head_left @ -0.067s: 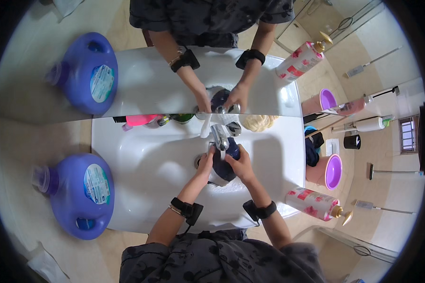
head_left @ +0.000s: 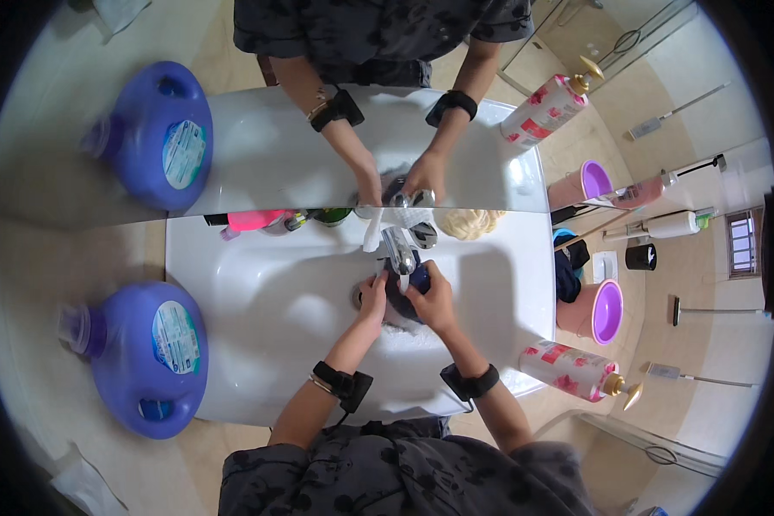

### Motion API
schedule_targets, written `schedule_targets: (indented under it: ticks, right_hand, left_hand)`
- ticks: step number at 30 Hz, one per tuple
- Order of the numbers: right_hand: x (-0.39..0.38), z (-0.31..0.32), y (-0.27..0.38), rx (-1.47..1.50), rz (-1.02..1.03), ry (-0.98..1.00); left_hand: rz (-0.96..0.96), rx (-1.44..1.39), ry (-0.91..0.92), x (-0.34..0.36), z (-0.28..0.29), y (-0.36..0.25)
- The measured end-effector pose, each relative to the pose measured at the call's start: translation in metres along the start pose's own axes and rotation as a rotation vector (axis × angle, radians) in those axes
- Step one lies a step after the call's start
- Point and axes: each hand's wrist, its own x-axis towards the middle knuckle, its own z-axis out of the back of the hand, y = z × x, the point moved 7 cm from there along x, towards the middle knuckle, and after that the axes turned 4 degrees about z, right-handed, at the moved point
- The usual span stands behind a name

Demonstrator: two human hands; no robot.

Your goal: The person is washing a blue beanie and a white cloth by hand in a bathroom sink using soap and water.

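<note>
Both hands grip a dark navy, rounded item [head_left: 402, 304] under the faucet [head_left: 399, 251], low in the white sink [head_left: 258, 361]. Its exact kind is hard to make out. My left hand [head_left: 371, 299] closes on its left side, beside the drain. On the right side, my right hand [head_left: 433, 300] has its thumb pressed onto the dark surface. Water runs from the spout onto the item, and white suds lie in the basin just below it. Fingers and faucet hide part of the item.
A big blue-purple detergent jug [head_left: 150, 357] stands left of the sink. A pink-flowered pump bottle [head_left: 568, 371] is at the right rim. Behind the faucet sit a cream bath puff [head_left: 471, 224] and small bottles, against a mirror. A pink bucket [head_left: 595, 314] stands farther right.
Both hands and the navy item have shifted slightly up toward the faucet. Less of the item's lower end shows, and more suds are visible below it.
</note>
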Motion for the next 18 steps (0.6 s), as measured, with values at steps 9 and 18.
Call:
schedule_targets:
  ticks: [9,18]
  right_hand:
    - [-0.022,-0.031,-0.003,0.534,0.018,0.319]
    - [-0.006,-0.015,-0.045,0.539,-0.137,0.168]
  left_hand:
    - [0.056,-0.411,0.253,-0.023,0.002,-0.025]
    - [0.042,-0.163,0.26,-0.021,-0.002,-0.02]
